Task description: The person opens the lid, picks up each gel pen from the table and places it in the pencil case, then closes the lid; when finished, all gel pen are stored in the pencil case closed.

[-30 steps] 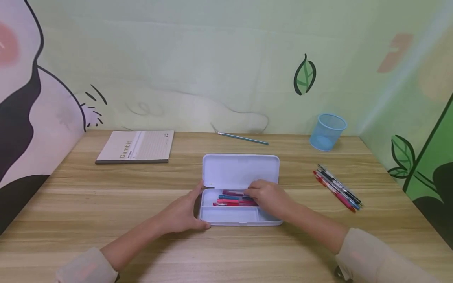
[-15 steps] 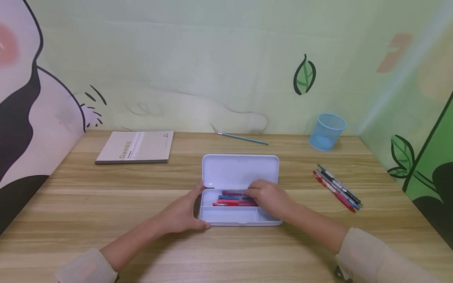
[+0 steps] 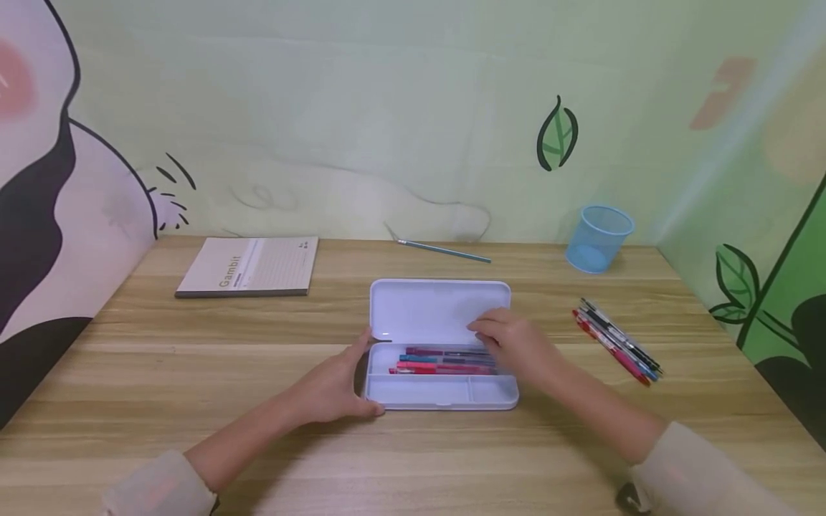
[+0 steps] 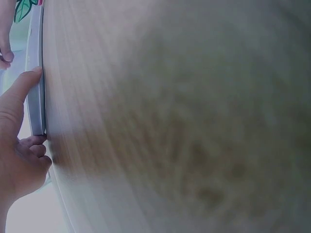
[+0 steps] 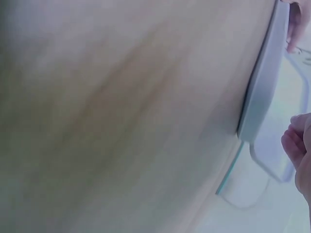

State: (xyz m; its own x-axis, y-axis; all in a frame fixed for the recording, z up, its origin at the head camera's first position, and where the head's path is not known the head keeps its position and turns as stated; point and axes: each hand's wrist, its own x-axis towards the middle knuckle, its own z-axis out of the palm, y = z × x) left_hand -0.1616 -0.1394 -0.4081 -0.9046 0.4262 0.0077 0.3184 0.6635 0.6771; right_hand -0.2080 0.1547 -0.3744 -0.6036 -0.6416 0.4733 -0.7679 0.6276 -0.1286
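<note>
On the wooden tabletop (image 3: 213,387), the left hand (image 3: 330,388) grips the left end of a white pencil case (image 3: 419,312); the right hand (image 3: 521,345) — empty, fingers loosely bent — is over the right. Pens (image 3: 445,369) lie inside; farther back, a notebook (image 3: 250,266) and blue cup (image 3: 598,244).

Beige sleeves (image 3: 703,476), faint pink patches (image 3: 159,494)

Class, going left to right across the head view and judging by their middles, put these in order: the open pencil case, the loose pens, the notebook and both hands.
Notebook → left hand → open pencil case → right hand → loose pens
</note>
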